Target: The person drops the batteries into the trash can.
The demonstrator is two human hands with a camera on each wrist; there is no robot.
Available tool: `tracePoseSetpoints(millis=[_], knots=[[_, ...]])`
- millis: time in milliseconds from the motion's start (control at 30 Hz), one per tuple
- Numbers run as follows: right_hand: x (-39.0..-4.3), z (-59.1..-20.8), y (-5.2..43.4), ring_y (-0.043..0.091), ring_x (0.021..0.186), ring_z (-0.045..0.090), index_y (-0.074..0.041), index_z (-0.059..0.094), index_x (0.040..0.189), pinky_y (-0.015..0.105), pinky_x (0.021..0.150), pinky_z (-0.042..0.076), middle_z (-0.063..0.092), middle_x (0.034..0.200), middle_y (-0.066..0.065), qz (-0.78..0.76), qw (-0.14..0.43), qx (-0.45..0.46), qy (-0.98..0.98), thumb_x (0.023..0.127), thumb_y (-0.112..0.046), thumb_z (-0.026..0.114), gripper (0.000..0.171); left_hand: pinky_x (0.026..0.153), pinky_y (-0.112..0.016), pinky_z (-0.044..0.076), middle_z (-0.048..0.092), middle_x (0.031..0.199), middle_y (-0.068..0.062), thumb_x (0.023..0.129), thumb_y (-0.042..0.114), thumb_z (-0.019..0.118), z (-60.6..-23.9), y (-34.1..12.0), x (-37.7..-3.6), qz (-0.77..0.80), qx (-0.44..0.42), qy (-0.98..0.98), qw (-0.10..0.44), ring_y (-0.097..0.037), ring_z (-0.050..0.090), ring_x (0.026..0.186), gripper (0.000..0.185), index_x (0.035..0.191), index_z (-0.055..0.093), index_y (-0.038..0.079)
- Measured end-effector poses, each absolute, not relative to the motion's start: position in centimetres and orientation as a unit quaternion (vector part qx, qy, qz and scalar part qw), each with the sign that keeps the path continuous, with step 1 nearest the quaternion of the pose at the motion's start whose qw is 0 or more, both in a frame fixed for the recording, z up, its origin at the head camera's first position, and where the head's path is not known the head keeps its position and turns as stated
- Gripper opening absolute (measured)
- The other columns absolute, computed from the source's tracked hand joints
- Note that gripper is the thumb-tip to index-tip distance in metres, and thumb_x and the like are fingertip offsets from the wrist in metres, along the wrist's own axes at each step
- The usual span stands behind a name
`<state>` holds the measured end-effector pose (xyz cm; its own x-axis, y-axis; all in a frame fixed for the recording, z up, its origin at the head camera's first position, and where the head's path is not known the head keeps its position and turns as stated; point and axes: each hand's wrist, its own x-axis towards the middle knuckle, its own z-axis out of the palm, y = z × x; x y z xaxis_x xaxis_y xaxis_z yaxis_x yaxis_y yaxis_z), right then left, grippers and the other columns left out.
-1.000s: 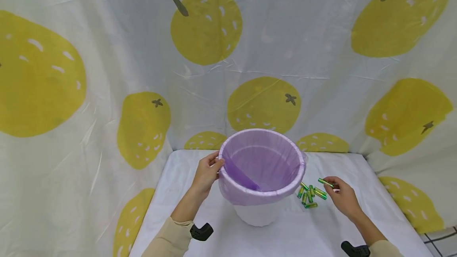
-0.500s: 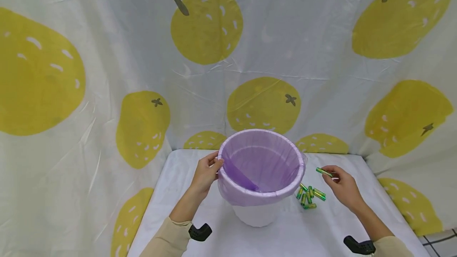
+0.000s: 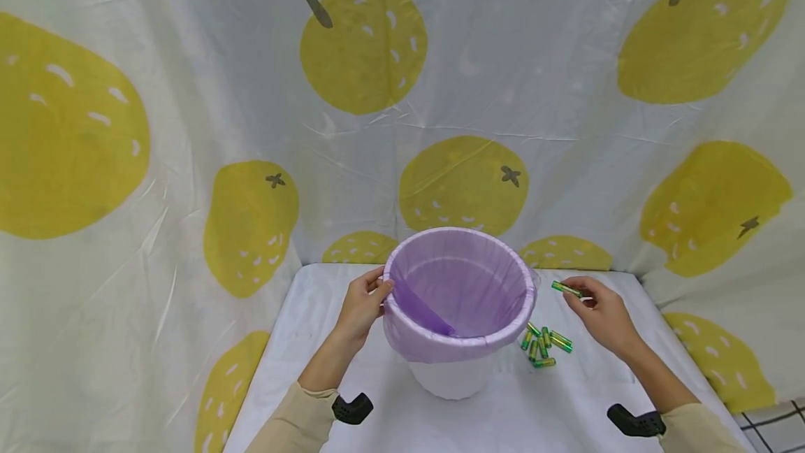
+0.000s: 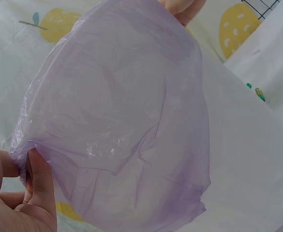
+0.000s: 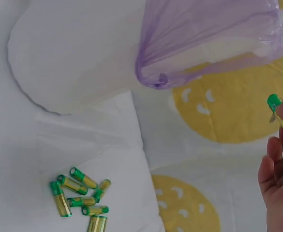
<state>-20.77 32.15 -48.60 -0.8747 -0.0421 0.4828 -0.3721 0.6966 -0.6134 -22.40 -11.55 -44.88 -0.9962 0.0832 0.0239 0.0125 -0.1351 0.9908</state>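
A white bin (image 3: 450, 377) stands upright on the white-covered table, lined with a purple plastic bag (image 3: 462, 278) folded over its rim. My left hand (image 3: 361, 310) grips the rim and bag at the left side. In the left wrist view, my left fingers (image 4: 41, 186) hold the bag's edge. Right of the bin, my right hand (image 3: 600, 313) pinches a green and gold battery (image 3: 564, 289) above the table. The right wrist view shows that battery (image 5: 274, 101) between thumb and fingers. Several loose batteries (image 5: 74, 184) lie in a pile on the table, below and left of my right hand.
A curtain with yellow fruit print (image 3: 465, 184) hangs behind and at both sides. White cloth (image 3: 534, 411) covers the table, and its far edge meets the curtain behind the bin. Tiled floor (image 3: 776, 428) shows at the lower right.
My right hand has lifted with the battery, up and away from the pile, to about the height of the bin's upper part. My left hand and the bin stay in place.
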Motion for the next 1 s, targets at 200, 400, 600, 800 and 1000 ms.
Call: tracePoseSetpoints(millis=[200, 400, 600, 800, 1000], knots=[[-20.8, -47.4, 32.0, -0.004, 0.093, 0.052, 0.002, 0.068, 0.118, 0.007, 0.074, 0.043, 0.068, 0.111, 0.020, 0.371, 0.235, 0.134, -0.888, 0.097, -0.001, 0.070, 0.022, 0.067, -0.026, 0.055, 0.052, 0.095, -0.005, 0.103, 0.004, 0.061, -44.9, -11.6, -22.4, 0.754, 0.039, 0.656, 0.026, -0.012, 0.058, 0.080, 0.049, 0.147, 0.048, -0.010], [-21.3, -46.2, 31.5, -0.005, 0.091, 0.053, 0.002, 0.068, 0.118, 0.007, 0.073, 0.044, 0.068, 0.109, 0.019, 0.371, 0.238, 0.143, -0.886, 0.097, -0.001, 0.070, 0.021, 0.068, -0.026, 0.056, 0.052, 0.095, -0.005, 0.103, 0.005, 0.061, -44.9, -11.8, -22.4, 0.752, 0.041, 0.657, 0.024, -0.012, 0.059, 0.081, 0.049, 0.147, 0.047, -0.010], [-21.7, -45.0, 30.7, 0.001, 0.085, 0.056, 0.001, 0.069, 0.118, 0.011, 0.069, 0.047, 0.069, 0.107, 0.017, 0.368, 0.241, 0.164, -0.883, 0.096, -0.001, 0.070, 0.021, 0.068, -0.026, 0.056, 0.052, 0.094, -0.005, 0.103, 0.004, 0.061, -44.9, -11.9, -22.4, 0.752, 0.041, 0.657, 0.024, -0.012, 0.059, 0.080, 0.049, 0.147, 0.047, -0.012], [-22.5, -43.7, 29.8, 0.005, 0.083, 0.057, 0.000, 0.071, 0.116, 0.013, 0.068, 0.046, 0.071, 0.106, 0.017, 0.369, 0.250, 0.209, -0.870, 0.092, 0.004, 0.073, 0.025, 0.068, -0.026, 0.056, 0.051, 0.095, -0.005, 0.103, 0.004, 0.060, -44.9, -11.8, -22.3, 0.751, 0.040, 0.658, 0.023, -0.012, 0.058, 0.081, 0.049, 0.147, 0.046, -0.012], [-23.2, -42.3, 28.5, 0.005, 0.086, 0.057, -0.003, 0.073, 0.114, 0.013, 0.071, 0.047, 0.070, 0.105, 0.010, 0.357, 0.247, 0.237, -0.869, 0.093, 0.003, 0.073, 0.022, 0.069, -0.026, 0.056, 0.052, 0.094, -0.004, 0.104, 0.004, 0.060, -45.0, -11.7, -22.4, 0.751, 0.043, 0.658, 0.026, -0.012, 0.058, 0.081, 0.049, 0.147, 0.045, -0.013]])
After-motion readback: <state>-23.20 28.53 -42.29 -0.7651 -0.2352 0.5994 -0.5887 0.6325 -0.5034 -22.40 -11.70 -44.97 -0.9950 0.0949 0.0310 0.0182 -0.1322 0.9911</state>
